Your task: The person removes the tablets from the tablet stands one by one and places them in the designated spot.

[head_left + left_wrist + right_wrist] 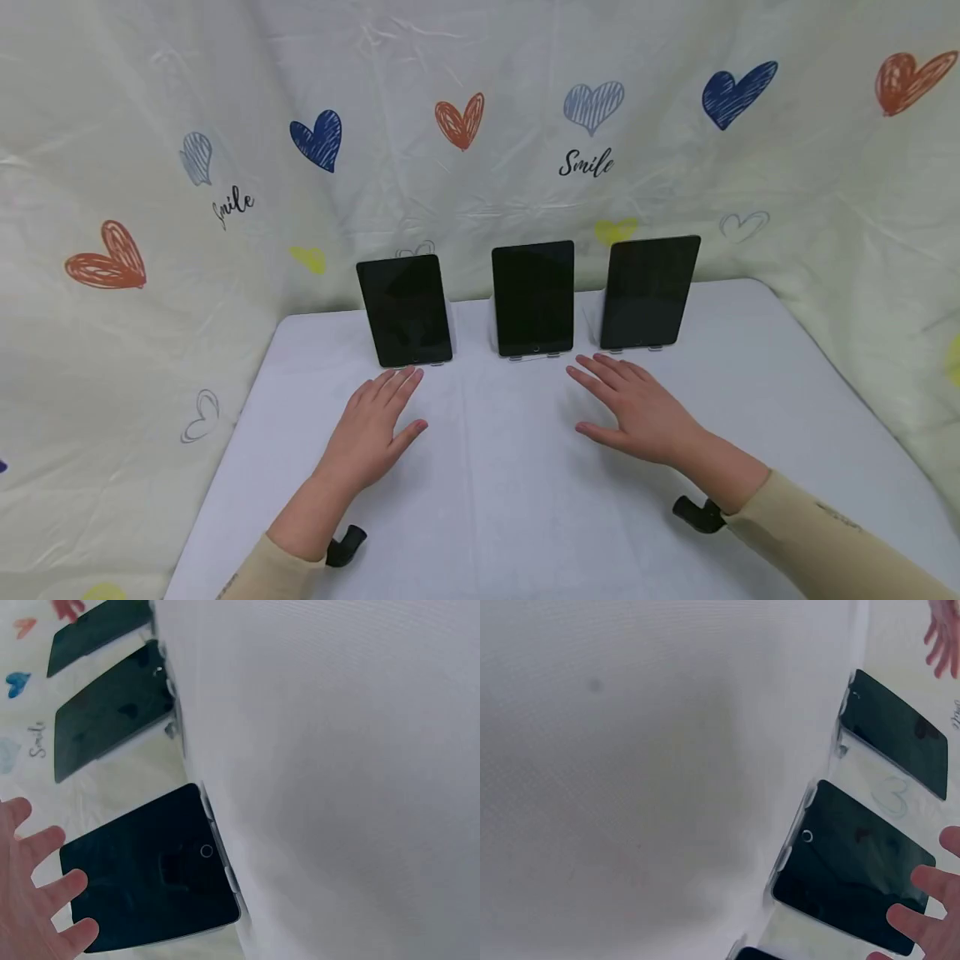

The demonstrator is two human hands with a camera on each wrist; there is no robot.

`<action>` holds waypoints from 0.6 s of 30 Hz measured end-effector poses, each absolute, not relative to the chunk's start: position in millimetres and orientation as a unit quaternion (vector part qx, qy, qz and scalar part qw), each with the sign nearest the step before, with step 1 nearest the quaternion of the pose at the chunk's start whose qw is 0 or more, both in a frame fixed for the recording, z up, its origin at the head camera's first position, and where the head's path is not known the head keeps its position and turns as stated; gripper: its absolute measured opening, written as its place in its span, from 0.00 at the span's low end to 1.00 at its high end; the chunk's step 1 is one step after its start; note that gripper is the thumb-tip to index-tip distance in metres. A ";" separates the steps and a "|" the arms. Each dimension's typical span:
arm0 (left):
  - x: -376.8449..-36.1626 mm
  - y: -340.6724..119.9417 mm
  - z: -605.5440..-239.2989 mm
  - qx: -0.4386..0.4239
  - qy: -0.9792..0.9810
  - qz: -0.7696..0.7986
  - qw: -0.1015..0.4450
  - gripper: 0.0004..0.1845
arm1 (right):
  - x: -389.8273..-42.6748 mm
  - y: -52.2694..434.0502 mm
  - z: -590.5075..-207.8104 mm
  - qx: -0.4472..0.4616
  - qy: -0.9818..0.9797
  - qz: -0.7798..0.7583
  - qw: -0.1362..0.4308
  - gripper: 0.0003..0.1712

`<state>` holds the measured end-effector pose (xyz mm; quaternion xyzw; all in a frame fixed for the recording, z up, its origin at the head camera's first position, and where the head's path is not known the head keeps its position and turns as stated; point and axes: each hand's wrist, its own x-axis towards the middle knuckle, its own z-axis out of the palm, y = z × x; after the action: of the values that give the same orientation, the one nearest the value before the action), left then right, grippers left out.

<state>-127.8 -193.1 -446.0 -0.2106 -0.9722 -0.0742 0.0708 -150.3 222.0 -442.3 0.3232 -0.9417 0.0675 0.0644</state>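
Three black tablets with dark screens lean upright on clear stands: a left tablet (405, 310), a middle tablet (533, 298) and a right tablet (649, 292). My left hand (373, 429) is held over the table just in front of the left tablet, fingers straight and spread, holding nothing. In the left wrist view its fingertips overlap the left tablet (154, 874). My right hand (637, 410) hovers in front of the gap between the middle and right tablets, fingers extended, thumb apart, also holding nothing. Its fingers overlap the middle tablet (855, 862) in the right wrist view.
A white cloth covers the table (517, 483). Behind it and at the sides hangs a pale sheet (517, 50) printed with hearts and "Smile" words. Black wrist mounts (699, 515) show beneath both beige sleeves (832, 533).
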 end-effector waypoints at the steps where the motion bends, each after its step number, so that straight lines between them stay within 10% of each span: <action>1: -128.2 -193.2 -445.5 -0.208 -0.973 -0.077 0.071 0.40 | -150.7 220.8 -442.2 0.321 -0.942 0.069 0.061 0.49; 18: -138.9 -199.2 -441.9 -0.191 -0.969 -0.115 0.103 0.39 | -164.4 202.3 -439.1 0.279 -0.952 0.122 0.026 0.46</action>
<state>-138.9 -199.2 -441.9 -0.1914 -0.9692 -0.1155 0.1034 -164.4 202.3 -439.1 0.2791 -0.9521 0.1224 0.0265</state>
